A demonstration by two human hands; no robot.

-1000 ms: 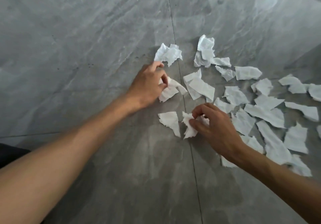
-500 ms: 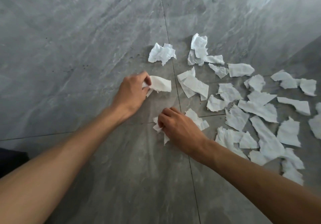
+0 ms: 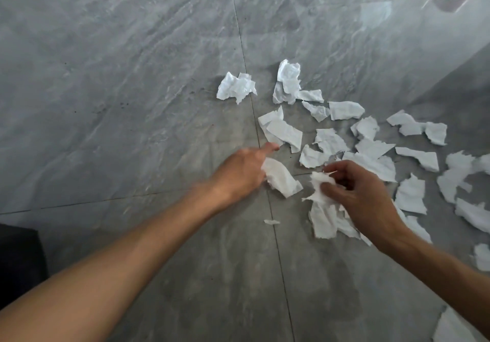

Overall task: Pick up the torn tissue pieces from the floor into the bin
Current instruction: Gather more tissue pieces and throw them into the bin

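Several torn white tissue pieces lie scattered on the grey tiled floor (image 3: 132,103), mostly right of centre. My left hand (image 3: 238,172) holds a tissue piece (image 3: 281,178) under its palm, with the index finger stretched toward a flat pair of pieces (image 3: 283,130). My right hand (image 3: 363,195) is closed on a crumpled bunch of tissue (image 3: 319,186), above a flat piece (image 3: 322,221) on the floor. A crumpled piece (image 3: 236,87) lies farther off, and a tiny scrap (image 3: 271,221) sits on the tile joint. No bin is in view.
A dark object (image 3: 18,259) sits at the left edge beside my left forearm. More tissue pieces (image 3: 411,194) spread to the right edge. A white sheet corner (image 3: 448,328) shows at the bottom right. Bare tile fills the left and the foreground.
My left hand moved right and forward, its tissue piece still in it, index finger now extended. My right hand lifted a bunch off the floor and shifted right toward the main scatter.
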